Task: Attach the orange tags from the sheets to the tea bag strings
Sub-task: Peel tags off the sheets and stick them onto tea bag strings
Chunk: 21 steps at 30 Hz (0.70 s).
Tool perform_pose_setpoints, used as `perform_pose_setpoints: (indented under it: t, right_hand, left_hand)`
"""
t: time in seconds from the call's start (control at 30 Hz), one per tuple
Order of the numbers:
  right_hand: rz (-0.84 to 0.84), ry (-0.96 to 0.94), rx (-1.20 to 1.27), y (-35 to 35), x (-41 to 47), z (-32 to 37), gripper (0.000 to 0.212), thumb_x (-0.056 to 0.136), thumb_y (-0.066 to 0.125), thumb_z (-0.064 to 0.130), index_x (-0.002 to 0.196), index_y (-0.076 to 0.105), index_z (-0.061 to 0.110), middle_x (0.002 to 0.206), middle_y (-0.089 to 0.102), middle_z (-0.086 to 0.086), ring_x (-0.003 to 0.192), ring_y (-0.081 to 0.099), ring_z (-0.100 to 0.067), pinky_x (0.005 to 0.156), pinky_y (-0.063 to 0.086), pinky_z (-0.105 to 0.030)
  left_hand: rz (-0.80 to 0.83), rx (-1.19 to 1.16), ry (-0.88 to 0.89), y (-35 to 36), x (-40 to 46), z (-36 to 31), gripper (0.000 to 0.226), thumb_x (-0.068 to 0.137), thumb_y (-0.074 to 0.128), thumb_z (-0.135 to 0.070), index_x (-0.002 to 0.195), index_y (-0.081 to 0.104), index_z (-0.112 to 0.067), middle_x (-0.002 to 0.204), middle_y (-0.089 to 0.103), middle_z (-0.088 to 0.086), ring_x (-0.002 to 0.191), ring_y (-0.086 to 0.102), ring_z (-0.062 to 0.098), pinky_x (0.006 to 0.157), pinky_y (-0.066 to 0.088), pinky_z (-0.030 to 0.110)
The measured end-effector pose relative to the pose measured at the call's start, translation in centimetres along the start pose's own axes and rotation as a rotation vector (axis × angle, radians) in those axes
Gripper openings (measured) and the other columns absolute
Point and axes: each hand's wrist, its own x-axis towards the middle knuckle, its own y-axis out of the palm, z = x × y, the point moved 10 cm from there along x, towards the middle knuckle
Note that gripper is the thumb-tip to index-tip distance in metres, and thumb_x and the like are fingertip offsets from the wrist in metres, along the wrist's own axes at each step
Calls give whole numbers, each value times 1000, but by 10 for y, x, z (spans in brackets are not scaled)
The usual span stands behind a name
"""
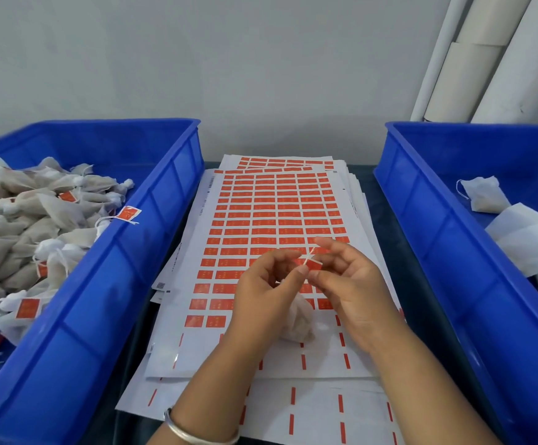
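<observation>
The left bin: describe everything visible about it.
The left bin is a blue, rectangular tray that looks like moulded plastic, with ribbed walls and a rolled rim. It stands left of the tag sheets, cut off by the picture's edge. It holds a heap of pale tea bags, several already carrying orange tags; one tag hangs over its right rim. Neither hand touches it.
</observation>
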Motion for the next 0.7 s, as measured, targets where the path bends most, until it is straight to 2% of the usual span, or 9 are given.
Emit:
perform_pose_setpoints:
  t: [0.17,0.33,0.47,0.6,0.7]
  right_hand:
    - [34,-54,-69,6,-1,3,36,79,72,12,102,63,38,91,72,11,94,68,-7,87,55,-32]
    - [13,-43,-12,3,1,0,33,82,70,15,106,62,37,91,72,3,94,69,-14,91,54,-39]
    - [18,-34,3,3,2,-3,34,81,71,17,108,62,36,93,73,5,95,69,-12,90,54,-38]
    - [19,-30,20,0,4,-5,35,82,69,15,111,61,33,93,73,4,94,70,-13,89,54,-36]
    - [52,-19,81,4,3,-5,42,74,74,26,114,60,30,96,73,5,95,70,-14,83,57,-32]
  left_hand:
    - [4,11,-13,-2,4,3,8,82,68,-24,78,68,-30,75,69,-17,75,63,-1,58,45,5]
    - [49,-53,-63,0,4,6,6,84,64,-24,79,68,-27,76,69,-14,77,64,-1,59,45,4]
    - [70,-67,-84,2,2,7,6,80,63,-30,80,68,-26,77,70,-14,78,64,-2,60,46,4]
    - [80,63,-108,0,5,7,0,79,67,-31,79,67,-31,76,69,-19,77,63,-5,58,45,3]
    - [100,223,-58,-2,8,-4,14,82,68,-28,73,63,-37,70,65,-26,73,60,-9,53,43,2]
